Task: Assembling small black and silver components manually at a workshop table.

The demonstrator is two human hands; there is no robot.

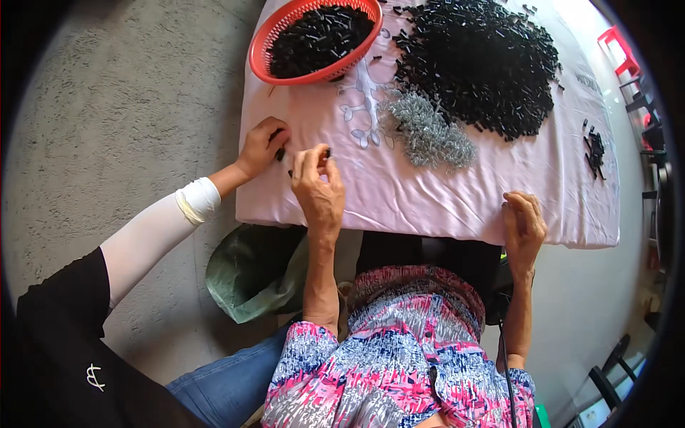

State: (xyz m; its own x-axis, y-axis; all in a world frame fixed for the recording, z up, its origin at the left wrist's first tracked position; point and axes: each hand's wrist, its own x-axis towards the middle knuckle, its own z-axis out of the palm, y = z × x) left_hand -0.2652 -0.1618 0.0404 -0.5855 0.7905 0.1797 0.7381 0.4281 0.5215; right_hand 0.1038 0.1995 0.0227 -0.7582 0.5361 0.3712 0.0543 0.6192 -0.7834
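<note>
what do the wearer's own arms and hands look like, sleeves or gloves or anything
Both the left hand and right hand are bare, with no gloves. The forearms are uncovered; short sleeves of a pink, blue and white patterned top end near the elbows.

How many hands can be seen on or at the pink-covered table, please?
3: the person's left hand pinching a small black piece, their right hand flat near the table's edge, and a co-worker's hand at the left edge.
</note>
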